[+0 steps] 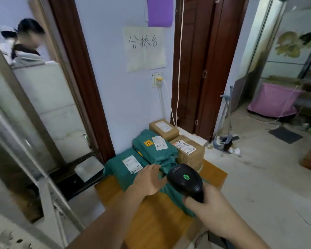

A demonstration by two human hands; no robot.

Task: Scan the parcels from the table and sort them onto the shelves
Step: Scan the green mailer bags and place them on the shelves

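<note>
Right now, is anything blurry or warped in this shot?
Head view: wide-angle bending bows the door frame and the metal frame at left; the edges smear, the background person is blurred, but the scanner and green parcels are fairly sharp; glare on the floor at right.

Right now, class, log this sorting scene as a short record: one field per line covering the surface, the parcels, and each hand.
surface: wooden table against the wall
green bags: three, overlapping; top bag label marked 3-2
boxes: two brown, back box by the wall, front box beside the bags
left hand: open, flat on a green bag
right hand: fingers closed around the scanner, aimed at the parcels
wall: handwritten paper sign
</note>
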